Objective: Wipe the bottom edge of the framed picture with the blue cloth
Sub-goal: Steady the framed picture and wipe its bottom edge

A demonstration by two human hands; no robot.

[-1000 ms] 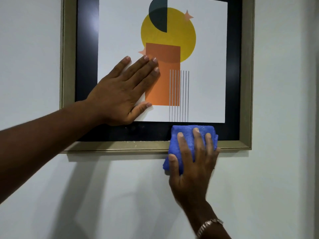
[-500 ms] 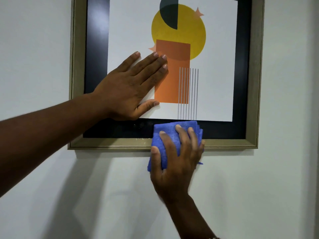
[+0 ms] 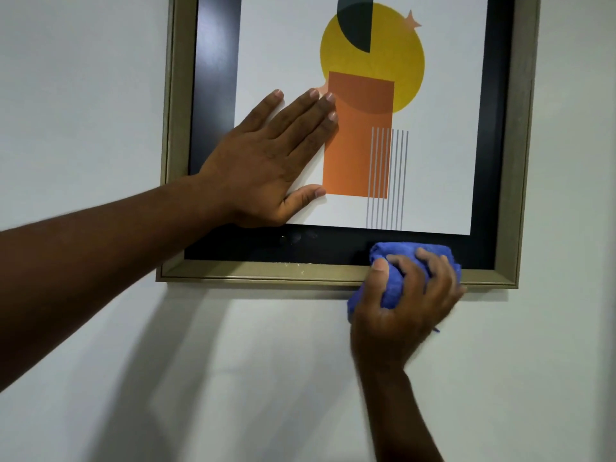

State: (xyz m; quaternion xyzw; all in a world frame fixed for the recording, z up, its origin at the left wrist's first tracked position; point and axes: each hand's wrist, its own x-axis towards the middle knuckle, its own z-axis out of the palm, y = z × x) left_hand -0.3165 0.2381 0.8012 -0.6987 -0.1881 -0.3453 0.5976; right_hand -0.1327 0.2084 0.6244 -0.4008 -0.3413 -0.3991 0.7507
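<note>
Gripping the bunched blue cloth [image 3: 393, 288] against the framed picture [image 3: 266, 271], right hand [image 3: 400, 315] fingers curl; left hand [image 3: 273, 161] lies flat.

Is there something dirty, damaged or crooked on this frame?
Yes. Whitish specks sit on the frame's bottom edge, left of the blue cloth. Faint smudges mark the black mat above. No visible damage.
</note>
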